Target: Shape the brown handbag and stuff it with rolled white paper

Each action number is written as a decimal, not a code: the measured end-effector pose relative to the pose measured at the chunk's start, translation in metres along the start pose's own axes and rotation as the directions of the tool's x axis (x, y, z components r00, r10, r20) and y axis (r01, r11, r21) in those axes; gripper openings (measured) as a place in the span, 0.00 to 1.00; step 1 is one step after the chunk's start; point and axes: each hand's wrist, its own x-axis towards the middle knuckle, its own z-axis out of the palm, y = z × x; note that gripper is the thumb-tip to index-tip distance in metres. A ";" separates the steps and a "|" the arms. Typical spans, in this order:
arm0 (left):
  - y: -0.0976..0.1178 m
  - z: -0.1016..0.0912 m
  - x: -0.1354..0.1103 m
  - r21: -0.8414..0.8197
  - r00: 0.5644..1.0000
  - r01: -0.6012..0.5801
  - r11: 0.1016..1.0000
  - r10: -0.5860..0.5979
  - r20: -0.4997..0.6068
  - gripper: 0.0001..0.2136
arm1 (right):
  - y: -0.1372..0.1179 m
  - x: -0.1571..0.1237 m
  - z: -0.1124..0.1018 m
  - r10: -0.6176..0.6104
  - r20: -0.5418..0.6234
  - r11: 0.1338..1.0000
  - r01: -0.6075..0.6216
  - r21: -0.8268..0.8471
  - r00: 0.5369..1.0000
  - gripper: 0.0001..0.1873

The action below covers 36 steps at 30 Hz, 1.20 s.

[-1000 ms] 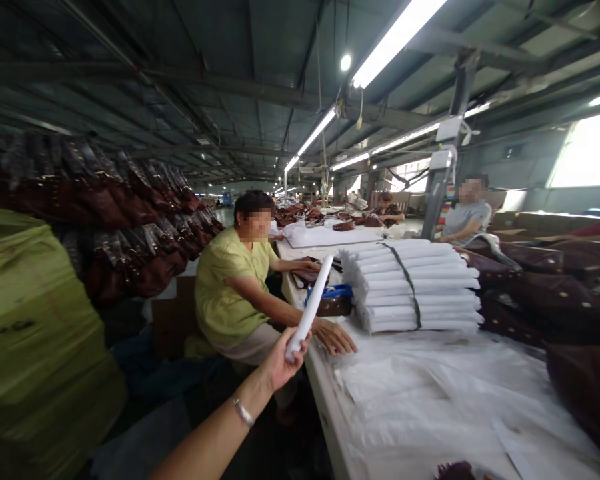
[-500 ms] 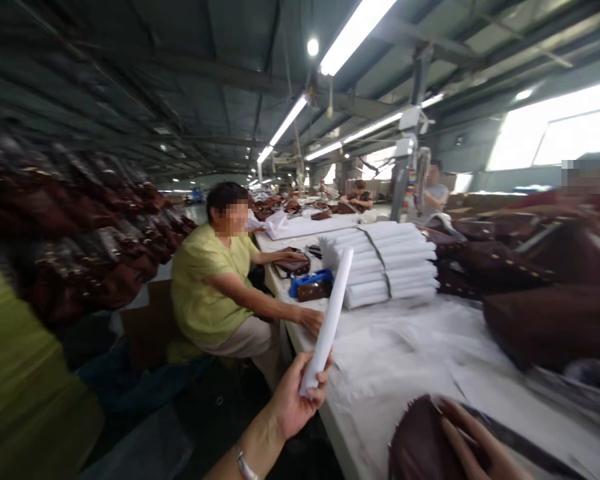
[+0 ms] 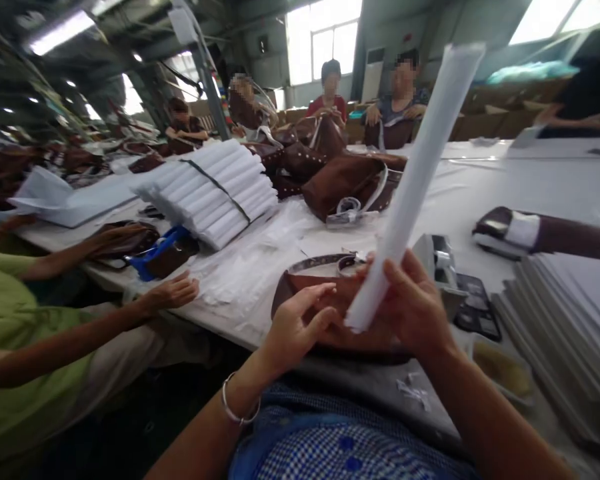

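Observation:
A roll of white paper [image 3: 420, 173] stands tilted up in front of me, with my right hand [image 3: 415, 300] wrapped round its lower part. My left hand [image 3: 303, 320] is beside the roll's bottom end, fingers apart and holding nothing. Behind and below both hands a brown leather handbag [image 3: 300, 283] lies on the table, its strap looped at the back; my hands hide part of it. A bundle of similar white rolls [image 3: 220, 193], tied with a dark band, sits farther back to the left.
Left, a co-worker's hand [image 3: 173, 292] reaches near the table edge by a blue tape dispenser [image 3: 163, 250]. More brown bags [image 3: 350, 183] lie at the back. A stack of sheets [image 3: 565, 340], a black phone-like item [image 3: 477, 307] and a wrapped brown bag [image 3: 555, 233] are on the right.
My view has swung right. The paper roll has passed from my left hand to my right. My left hand has let go, and my right hand has left the brown bag.

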 end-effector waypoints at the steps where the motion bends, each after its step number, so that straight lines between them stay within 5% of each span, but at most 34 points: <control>1: -0.003 0.003 0.000 0.148 0.995 -0.088 0.985 0.078 0.070 0.28 | -0.012 -0.008 -0.016 -0.066 -0.092 0.997 0.063 -0.036 0.994 0.10; 3: -0.017 0.011 -0.002 0.361 0.956 -0.227 0.904 0.136 0.259 0.36 | -0.030 -0.032 -0.052 -0.172 -0.201 0.971 0.132 -0.200 0.964 0.11; 5: -0.036 0.018 -0.005 0.512 0.922 -0.298 0.805 0.105 0.372 0.34 | -0.040 -0.066 -0.088 -0.196 -0.208 0.882 0.079 -0.464 0.958 0.13; 8: -0.061 0.024 -0.001 0.662 0.913 -0.355 0.660 0.091 0.399 0.31 | -0.035 -0.118 -0.131 -0.127 -0.137 0.591 -0.036 -0.806 0.982 0.21; 11: -0.069 0.017 0.019 0.696 0.893 -0.408 0.590 0.102 0.438 0.29 | -0.018 -0.151 -0.150 0.034 0.017 0.352 0.004 -0.936 0.999 0.21; 15: -0.060 0.005 0.052 0.709 0.853 -0.445 0.548 0.019 0.521 0.27 | 0.010 -0.155 -0.147 0.133 0.278 0.154 0.257 -0.954 0.951 0.19; 19: -0.051 0.002 0.065 0.700 0.814 -0.473 0.536 -0.037 0.579 0.25 | 0.040 -0.128 -0.123 -0.090 0.468 -0.056 0.465 -0.884 0.879 0.20; 23: -0.046 0.001 0.062 0.701 0.796 -0.505 0.504 -0.041 0.603 0.24 | 0.075 -0.092 -0.090 -0.345 0.514 -0.180 0.483 -0.857 0.785 0.19; 28: -0.048 0.004 0.049 0.697 0.813 -0.518 0.495 0.031 0.582 0.24 | 0.118 -0.066 -0.072 -0.536 0.493 -0.221 0.450 -0.866 0.685 0.13; 31: -0.058 0.012 0.036 0.711 0.830 -0.532 0.461 0.116 0.546 0.34 | 0.132 -0.063 -0.076 -0.557 0.477 -0.204 0.445 -0.872 0.679 0.11; 36: -0.082 0.027 0.017 0.788 0.860 -0.507 0.349 0.262 0.437 0.28 | 0.118 -0.071 -0.091 -0.423 0.563 -0.202 0.532 -0.822 0.710 0.17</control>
